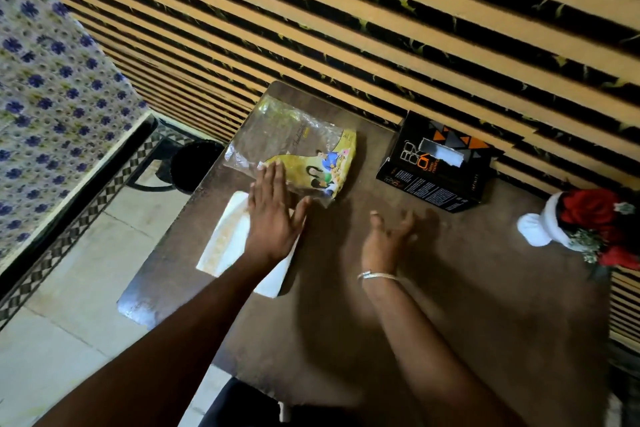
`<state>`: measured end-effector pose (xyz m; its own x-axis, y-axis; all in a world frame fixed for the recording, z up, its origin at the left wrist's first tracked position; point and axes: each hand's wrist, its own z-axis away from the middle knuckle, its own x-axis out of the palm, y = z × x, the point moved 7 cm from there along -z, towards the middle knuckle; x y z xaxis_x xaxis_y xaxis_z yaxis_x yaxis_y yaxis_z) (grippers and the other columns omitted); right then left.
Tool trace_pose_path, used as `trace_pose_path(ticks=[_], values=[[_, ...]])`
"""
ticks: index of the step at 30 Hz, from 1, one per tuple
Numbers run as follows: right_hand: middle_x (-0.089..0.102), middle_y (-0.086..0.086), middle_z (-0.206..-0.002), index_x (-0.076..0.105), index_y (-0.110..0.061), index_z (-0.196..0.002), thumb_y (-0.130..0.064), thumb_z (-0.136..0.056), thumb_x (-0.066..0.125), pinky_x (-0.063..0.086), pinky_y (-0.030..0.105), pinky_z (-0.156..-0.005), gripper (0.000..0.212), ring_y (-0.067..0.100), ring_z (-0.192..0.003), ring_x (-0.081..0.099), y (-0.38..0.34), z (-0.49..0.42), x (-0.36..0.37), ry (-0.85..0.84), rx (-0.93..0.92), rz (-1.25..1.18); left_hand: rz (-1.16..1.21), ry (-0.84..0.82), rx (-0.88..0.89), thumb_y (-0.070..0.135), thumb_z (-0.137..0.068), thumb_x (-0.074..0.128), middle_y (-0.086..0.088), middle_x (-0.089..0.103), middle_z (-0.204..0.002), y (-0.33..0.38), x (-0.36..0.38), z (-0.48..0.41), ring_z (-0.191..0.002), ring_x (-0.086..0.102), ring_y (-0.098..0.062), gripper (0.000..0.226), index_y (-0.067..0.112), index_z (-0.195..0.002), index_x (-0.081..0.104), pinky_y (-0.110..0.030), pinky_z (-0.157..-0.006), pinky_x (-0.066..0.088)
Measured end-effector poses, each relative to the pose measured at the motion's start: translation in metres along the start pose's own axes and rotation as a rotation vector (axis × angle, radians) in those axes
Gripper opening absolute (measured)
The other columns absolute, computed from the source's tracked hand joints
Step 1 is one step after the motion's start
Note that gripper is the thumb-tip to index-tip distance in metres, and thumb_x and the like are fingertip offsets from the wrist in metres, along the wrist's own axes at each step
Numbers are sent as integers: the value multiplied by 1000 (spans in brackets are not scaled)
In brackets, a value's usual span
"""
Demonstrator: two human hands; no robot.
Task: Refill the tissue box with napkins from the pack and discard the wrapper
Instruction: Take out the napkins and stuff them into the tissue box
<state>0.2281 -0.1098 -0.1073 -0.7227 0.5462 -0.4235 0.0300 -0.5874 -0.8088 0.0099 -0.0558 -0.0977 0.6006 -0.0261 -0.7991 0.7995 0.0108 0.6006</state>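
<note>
A clear and yellow plastic wrapper [298, 146] lies flat and looks empty at the table's far left. A white stack of napkins [225, 239] rests on the table just in front of it. My left hand [273, 208] is spread flat, palm down, over the napkins, fingertips touching the wrapper's near edge. My right hand [388, 239] hovers above the bare tabletop with fingers apart, holding nothing. The black tissue box [436, 166] with orange print stands at the far right by the wall, a white tissue showing in its slot.
The brown table [467, 305] stands against a striped slatted wall. A black bin [194, 166] sits on the floor beside the table's left edge. Red flowers with a white ornament [588, 222] occupy the right edge. A patterned cloth hangs at left.
</note>
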Motion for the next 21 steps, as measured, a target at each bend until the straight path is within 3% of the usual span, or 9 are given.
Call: trace_pose_path(ticks=[2,5,9,11,13,14,16,18,21], values=[[25,20,-154,26,-13,-155,-22,-94,63,27,31,-113,72,33,-141,31,-8,-42,-44,170,-28,-27,101,-118,87,54,-99,39,-7,9,-166,35,24,-8,-153,5,-23,78,16,-158,5,-43,-124,8],[14,17,-162,22,-6,-155,-25,-101,48,10,19,-112,63,27,-148,17,-13,-103,-85,119,-7,17,283,-281,99,56,-97,45,-5,9,-166,79,63,-23,-153,8,-19,83,19,-158,4,-33,-121,8],[32,11,-156,20,-11,-156,-30,-94,63,32,21,-103,78,25,-139,38,-25,-146,-109,100,-3,-132,398,-441,36,57,-93,50,-3,8,-166,119,96,-42,-152,11,-18,87,21,-158,5,-31,-118,11],[37,0,-149,26,-18,-153,-53,-80,72,35,19,-103,93,18,-133,42,-31,-148,-102,-11,9,-172,533,-511,9,56,-89,59,0,24,-162,132,104,-49,-148,26,-19,84,30,-155,14,-34,-119,20],[44,5,-150,38,-25,-149,-77,-54,74,52,34,-95,115,25,-132,50,-19,-159,-92,-89,39,-127,620,-550,-35,57,-80,68,6,39,-152,137,110,-53,-139,40,-16,82,40,-148,24,-45,-116,34],[49,9,-147,40,-26,-147,-71,-56,74,57,32,-78,107,29,-127,55,-13,-163,-88,-132,44,-145,651,-554,-50,54,-79,71,9,43,-148,139,112,-54,-135,43,-13,80,40,-145,27,-45,-114,39],[57,13,-137,41,-26,-146,-46,-71,71,56,30,-63,83,33,-117,62,-5,-164,-86,-156,43,-211,695,-553,-47,36,-86,72,17,43,-137,144,110,-52,-126,43,-6,72,35,-144,29,-23,-105,44],[59,14,-134,40,-24,-145,-31,-76,70,57,40,-73,76,35,-115,63,-7,-146,-86,-150,44,-278,713,-542,-44,24,-90,69,17,42,-128,145,106,-45,-123,40,-4,72,30,-148,27,-9,-94,38],[57,11,-137,40,-18,-146,-19,-79,70,49,43,-99,73,28,-121,59,-7,-115,-92,-130,-43,-275,689,-487,-18,25,-89,70,19,42,-133,144,93,-26,-124,34,0,81,28,-153,20,-25,-106,31]])
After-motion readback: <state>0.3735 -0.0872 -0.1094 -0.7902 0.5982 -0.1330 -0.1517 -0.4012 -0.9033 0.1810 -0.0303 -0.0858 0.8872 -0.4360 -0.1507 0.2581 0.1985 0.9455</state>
